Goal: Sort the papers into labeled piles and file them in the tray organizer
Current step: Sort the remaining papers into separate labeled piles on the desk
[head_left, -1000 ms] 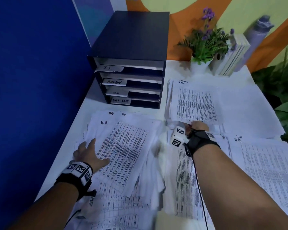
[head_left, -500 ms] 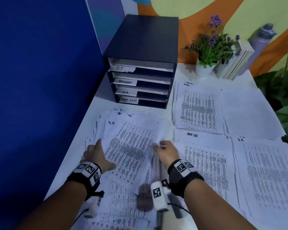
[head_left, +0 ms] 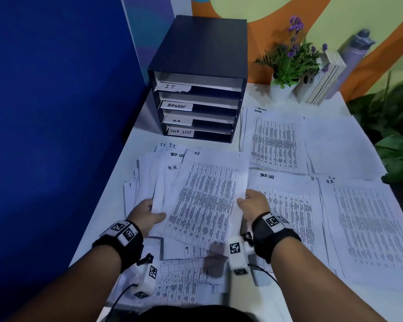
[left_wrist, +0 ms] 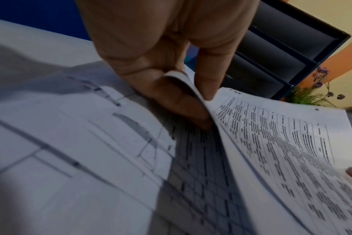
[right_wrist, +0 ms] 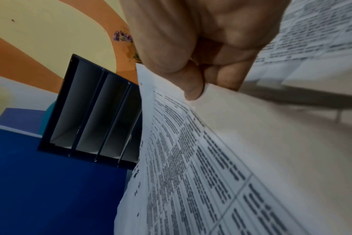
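A printed sheet marked H.R. (head_left: pixel 205 196) is lifted off the loose, fanned heap of papers (head_left: pixel 147 173) at the table's left. My left hand (head_left: pixel 147 212) pinches its left edge, thumb on top (left_wrist: pixel 203 89). My right hand (head_left: pixel 251 203) pinches its right edge between thumb and fingers (right_wrist: pixel 193 89). The dark tray organizer (head_left: pixel 200 54) stands behind, with shelves labelled I.T., ADMIN, H.R. and TASK LIST. Sorted piles lie to the right: ADMIN (head_left: pixel 275 145), TASK LIST (head_left: pixel 286 205), H.R. (head_left: pixel 368 224) and one more (head_left: pixel 340 149) whose label I cannot read.
A potted purple-flowered plant (head_left: pixel 289 61), a row of books (head_left: pixel 321 82) and a grey bottle (head_left: pixel 354 54) stand at the back right. A blue partition (head_left: pixel 56 112) borders the table's left. Leafy plants (head_left: pixel 398 140) reach in past the right edge.
My right hand came back from the far ADMIN pile to the heap and took the H.R. sheet's right edge. My left hand went from resting flat to pinching its left edge.
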Available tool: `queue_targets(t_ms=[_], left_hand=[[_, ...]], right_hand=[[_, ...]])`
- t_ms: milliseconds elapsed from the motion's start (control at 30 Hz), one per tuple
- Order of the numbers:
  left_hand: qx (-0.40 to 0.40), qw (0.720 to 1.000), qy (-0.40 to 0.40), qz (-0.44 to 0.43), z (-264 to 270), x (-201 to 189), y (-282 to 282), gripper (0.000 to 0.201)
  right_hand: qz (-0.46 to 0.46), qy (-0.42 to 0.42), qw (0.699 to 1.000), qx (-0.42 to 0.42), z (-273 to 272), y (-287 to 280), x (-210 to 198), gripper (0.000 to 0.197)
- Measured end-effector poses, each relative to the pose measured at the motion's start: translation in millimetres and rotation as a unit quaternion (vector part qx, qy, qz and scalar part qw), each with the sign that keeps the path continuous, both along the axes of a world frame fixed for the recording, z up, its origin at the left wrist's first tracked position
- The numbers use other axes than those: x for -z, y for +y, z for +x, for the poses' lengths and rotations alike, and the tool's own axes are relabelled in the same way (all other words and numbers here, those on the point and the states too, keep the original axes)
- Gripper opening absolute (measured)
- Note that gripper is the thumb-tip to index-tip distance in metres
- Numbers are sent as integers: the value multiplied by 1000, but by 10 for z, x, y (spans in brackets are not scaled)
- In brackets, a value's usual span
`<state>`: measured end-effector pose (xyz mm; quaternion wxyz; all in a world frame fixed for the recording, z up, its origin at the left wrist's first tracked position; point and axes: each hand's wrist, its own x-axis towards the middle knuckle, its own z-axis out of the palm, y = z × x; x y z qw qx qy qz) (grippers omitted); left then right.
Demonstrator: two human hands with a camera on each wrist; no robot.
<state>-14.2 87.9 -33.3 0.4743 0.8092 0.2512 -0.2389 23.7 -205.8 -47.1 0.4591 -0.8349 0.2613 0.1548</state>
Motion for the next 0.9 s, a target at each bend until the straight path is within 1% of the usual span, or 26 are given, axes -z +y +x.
queue_targets(t_ms=[67, 133, 233, 300, 367, 433, 467, 533, 567, 633, 667, 733, 767, 800, 900], left_hand=[[19, 1000, -14, 11, 9, -38, -8, 43], [53, 998, -27, 38, 18, -54, 10, 45], [64, 995, -29, 67, 13, -55, 40, 47], [73, 993, -34, 82, -5, -60, 38, 43], [82, 991, -37, 96, -27, -64, -3, 33], [69, 989, -52, 118, -58, -74, -46, 25], [62, 986, -67, 142, -60, -55, -57, 30], [67, 975, -69, 201, -60, -42, -66, 38], [71, 972, -51, 218, -57, -37, -66, 39], [72, 972, -38, 220, -45, 12, -55, 46], [68, 972, -41, 219, -35, 19, -50, 45], [60, 972, -39, 222, -22, 6, -67, 32], [59, 971, -39, 227, -35, -18, -85, 29], [61, 970, -39, 234, -53, -20, -102, 30], [60, 966, -39, 248, -83, -3, -136, 40]], right_hand=[[-3, 12, 1000, -4, -42, -59, -6, 29], [-24, 7, 1000, 0, -83, -136, -38, 25], [-23, -5, 999, 23, -112, -258, -33, 20], [7, -10, 999, 49, -123, -299, 5, 20], [25, -19, 996, 87, -135, -277, 4, 20], [34, -32, 992, 117, -163, -210, -58, 12], [36, -32, 991, 125, -179, -167, -95, 14], [46, -30, 991, 120, -208, -85, -104, 17], [48, -29, 992, 112, -222, -40, -92, 17], [42, -23, 994, 97, -232, 32, -57, 18], [37, -18, 995, 89, -240, 62, -49, 18], [29, -19, 996, 85, -252, 86, -31, 18], [29, -23, 996, 86, -258, 87, -16, 17], [34, -22, 996, 83, -265, 90, -30, 16], [65, -36, 996, 55, -289, 101, -89, 6]])
